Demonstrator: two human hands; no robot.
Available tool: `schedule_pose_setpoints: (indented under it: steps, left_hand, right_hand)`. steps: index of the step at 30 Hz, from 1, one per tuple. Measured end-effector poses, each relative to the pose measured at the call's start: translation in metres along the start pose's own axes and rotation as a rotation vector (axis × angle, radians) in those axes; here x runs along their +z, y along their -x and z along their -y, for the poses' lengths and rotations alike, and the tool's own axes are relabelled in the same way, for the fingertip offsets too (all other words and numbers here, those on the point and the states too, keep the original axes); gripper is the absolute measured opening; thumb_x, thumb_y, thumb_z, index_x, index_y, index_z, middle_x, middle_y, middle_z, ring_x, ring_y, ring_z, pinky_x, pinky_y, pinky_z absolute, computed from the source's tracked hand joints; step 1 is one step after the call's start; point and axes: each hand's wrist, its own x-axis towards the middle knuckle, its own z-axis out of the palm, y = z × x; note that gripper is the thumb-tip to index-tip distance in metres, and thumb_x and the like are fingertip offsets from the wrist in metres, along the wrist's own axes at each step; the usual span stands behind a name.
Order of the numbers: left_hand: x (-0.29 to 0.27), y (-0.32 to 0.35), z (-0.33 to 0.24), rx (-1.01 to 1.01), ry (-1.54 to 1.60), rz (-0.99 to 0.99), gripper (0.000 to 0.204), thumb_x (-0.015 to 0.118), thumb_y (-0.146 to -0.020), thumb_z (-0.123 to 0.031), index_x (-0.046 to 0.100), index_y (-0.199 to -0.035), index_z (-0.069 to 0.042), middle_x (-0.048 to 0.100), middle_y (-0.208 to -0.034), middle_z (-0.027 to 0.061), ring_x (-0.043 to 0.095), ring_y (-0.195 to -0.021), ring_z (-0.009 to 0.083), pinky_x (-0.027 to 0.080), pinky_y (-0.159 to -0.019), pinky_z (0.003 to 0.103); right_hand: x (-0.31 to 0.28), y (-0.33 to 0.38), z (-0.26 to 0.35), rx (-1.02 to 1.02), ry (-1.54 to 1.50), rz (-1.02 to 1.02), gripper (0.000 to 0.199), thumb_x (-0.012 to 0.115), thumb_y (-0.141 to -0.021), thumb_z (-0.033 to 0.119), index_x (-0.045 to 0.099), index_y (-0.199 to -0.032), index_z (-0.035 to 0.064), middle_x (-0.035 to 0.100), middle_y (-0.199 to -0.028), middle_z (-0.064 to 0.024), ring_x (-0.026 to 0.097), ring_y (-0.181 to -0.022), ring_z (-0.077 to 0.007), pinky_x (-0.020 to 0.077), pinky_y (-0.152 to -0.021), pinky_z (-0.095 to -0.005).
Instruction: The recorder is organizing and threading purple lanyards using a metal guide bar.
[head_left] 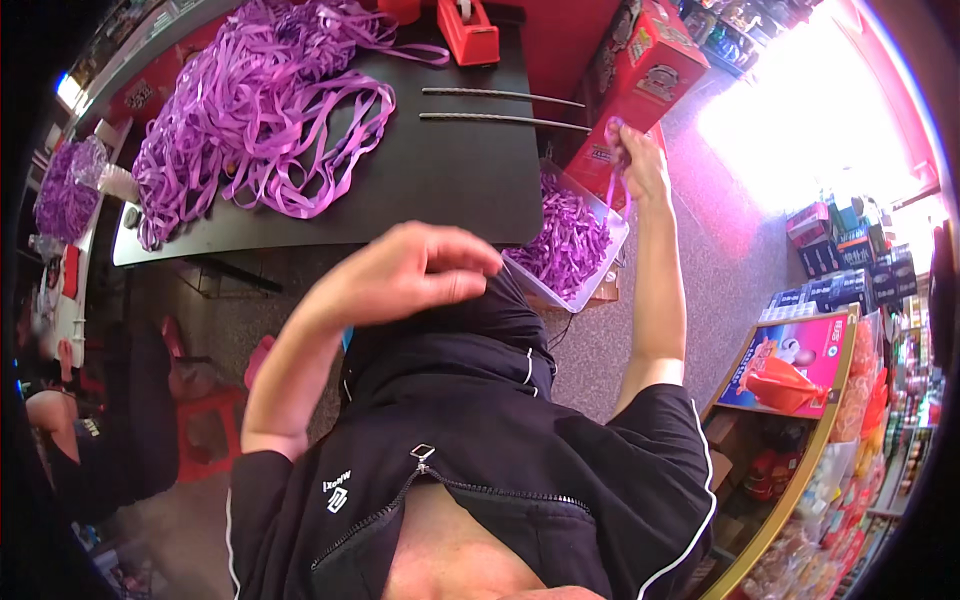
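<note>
My right hand [640, 165] is raised beyond the table's right end, its fingers pinched on a purple ribbon strap [615, 188] that hangs down at the bin's edge. Below it, a white plastic bin [618, 240] holds a heap of short purple ribbon pieces [565, 240]. My left hand [420, 268] hovers over my lap near the table's front edge, with a gap between thumb and fingers and nothing in it. Across the left of the black table [450, 180] spreads a big tangled pile of purple ribbon straps [250, 110].
Two thin metal rods [500, 94] stick out past the table's right edge. A red tape dispenser [468, 32] stands at the back. Red printed boxes [650, 60] rise behind the bin. A person in dark clothes [125, 420] sits at left by a red stool [208, 430].
</note>
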Motion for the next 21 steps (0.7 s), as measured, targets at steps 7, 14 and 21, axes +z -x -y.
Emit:
schedule_pose_setpoints:
  steps: [7, 14, 21]
  left_hand:
    - [-0.077, -0.124, -0.004, 0.167, -0.413, -0.362, 0.018, 0.058, -0.083, -0.007, 0.064, -0.097, 0.003, 0.066, -0.083, 0.0069, 0.061, -0.076, 0.0121, 0.048, -0.071, 0.027]
    - [-0.071, -0.217, 0.022, 0.185, -0.493, -0.511, 0.020, 0.061, -0.081, -0.013, 0.067, -0.094, 0.000, 0.068, -0.083, 0.0129, 0.065, -0.079, 0.0203, 0.049, -0.074, 0.031]
    - [-0.065, -0.252, 0.043, 0.116, -0.695, -0.546, 0.022, 0.062, -0.078, -0.022, 0.070, -0.088, -0.003, 0.068, -0.076, 0.0122, 0.067, -0.074, 0.0259, 0.050, -0.072, 0.032]
  right_hand:
    - [0.046, -0.018, 0.020, 0.123, -0.066, 0.394, 0.022, 0.056, -0.092, 0.021, 0.064, -0.100, 0.0014, 0.065, -0.084, -0.0036, 0.060, -0.071, -0.0087, 0.0481, -0.062, -0.0198]
    - [0.064, -0.012, -0.019, 0.117, -0.169, 0.420, 0.025, 0.054, -0.093, 0.021, 0.063, -0.102, 0.0004, 0.066, -0.087, -0.0047, 0.061, -0.073, -0.0099, 0.0491, -0.067, -0.0208]
    - [0.085, -0.013, -0.041, -0.033, -0.178, 0.350, 0.032, 0.057, -0.092, 0.029, 0.063, -0.106, 0.0002, 0.066, -0.086, -0.0013, 0.054, -0.069, -0.0039, 0.0392, -0.058, -0.0181]
